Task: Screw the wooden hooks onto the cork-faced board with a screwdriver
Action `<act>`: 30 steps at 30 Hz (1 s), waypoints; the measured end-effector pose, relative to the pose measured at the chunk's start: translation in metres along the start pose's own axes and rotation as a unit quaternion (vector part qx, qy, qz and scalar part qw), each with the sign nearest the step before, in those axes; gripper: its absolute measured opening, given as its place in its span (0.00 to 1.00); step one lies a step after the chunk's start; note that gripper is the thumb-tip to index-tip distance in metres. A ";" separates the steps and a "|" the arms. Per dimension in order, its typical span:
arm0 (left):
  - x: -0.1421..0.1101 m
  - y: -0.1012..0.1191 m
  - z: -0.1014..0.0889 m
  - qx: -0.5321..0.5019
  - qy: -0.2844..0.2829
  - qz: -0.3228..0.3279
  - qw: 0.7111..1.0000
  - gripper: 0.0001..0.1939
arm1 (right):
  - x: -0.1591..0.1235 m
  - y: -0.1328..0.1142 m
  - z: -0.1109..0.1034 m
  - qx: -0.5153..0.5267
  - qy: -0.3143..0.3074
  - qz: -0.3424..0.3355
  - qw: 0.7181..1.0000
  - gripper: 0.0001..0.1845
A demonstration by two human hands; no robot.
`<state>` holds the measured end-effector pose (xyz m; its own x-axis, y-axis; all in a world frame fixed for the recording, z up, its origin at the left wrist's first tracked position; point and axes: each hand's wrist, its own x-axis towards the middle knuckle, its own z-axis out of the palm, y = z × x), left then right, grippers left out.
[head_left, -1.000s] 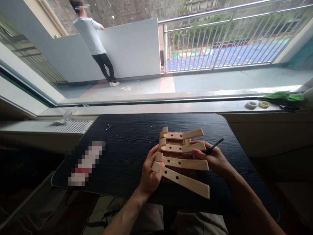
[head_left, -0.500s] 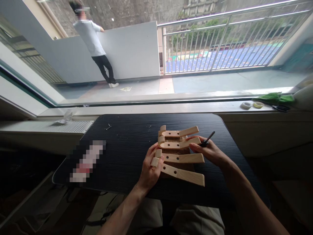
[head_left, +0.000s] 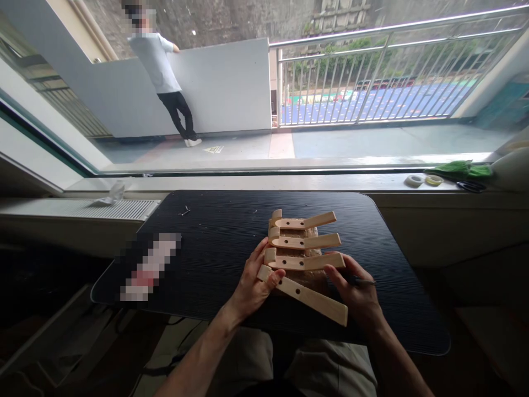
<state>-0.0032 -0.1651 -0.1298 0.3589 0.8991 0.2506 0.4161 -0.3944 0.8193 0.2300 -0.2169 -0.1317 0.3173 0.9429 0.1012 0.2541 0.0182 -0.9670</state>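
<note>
Several pale wooden hooks [head_left: 306, 241] lie in a row across a brown block [head_left: 314, 278] on the black table, each with two dark holes or screw heads along its length. My left hand [head_left: 253, 278] is closed around their curved left ends, its thumb pressing on the nearest wooden hook [head_left: 318, 302], which slants toward me. At the right ends, my right hand [head_left: 359, 289] has its thumb and fingers at the tip of the third hook [head_left: 308, 262]. A slim dark tool, apparently a screwdriver [head_left: 362, 281], is tucked in that hand, its handle mostly hidden.
Small screws [head_left: 184, 210] lie at the back left of the black table [head_left: 215, 248], near a blurred pink-white item [head_left: 151, 267]. Tape rolls [head_left: 414, 181], scissors [head_left: 471, 187] and a green cloth [head_left: 463, 170] rest on the windowsill. Outside the window stands a person [head_left: 159, 66].
My right hand has moved nearer to me, from the second hook's tip to the third's, and the screwdriver has swung lower. The nearest hook's right end has turned toward me.
</note>
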 end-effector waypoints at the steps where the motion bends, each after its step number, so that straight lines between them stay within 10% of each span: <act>1: -0.001 -0.001 -0.002 0.007 -0.008 0.001 1.000 0.26 | 0.001 0.000 0.002 -0.007 0.010 0.000 1.000 0.19; 13: -0.002 0.001 -0.004 0.010 -0.006 0.015 1.000 0.24 | 0.020 -0.011 -0.011 -0.068 -0.078 -0.018 0.994 0.18; 22: -0.007 0.005 0.014 0.048 0.113 -0.012 0.992 0.16 | -0.053 -0.027 -0.009 -0.024 -0.002 -0.010 1.000 0.26; 30: -0.023 0.028 -0.003 0.046 0.137 -0.033 0.989 0.18 | -0.025 -0.037 0.007 -0.063 0.098 -0.019 0.993 0.15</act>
<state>-0.0023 -0.1966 -0.1111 0.0928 0.9364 0.3384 0.5098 -0.3367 0.7917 0.2068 -0.2387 -0.1004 0.4736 0.8595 0.1922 0.3780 -0.0013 -0.9258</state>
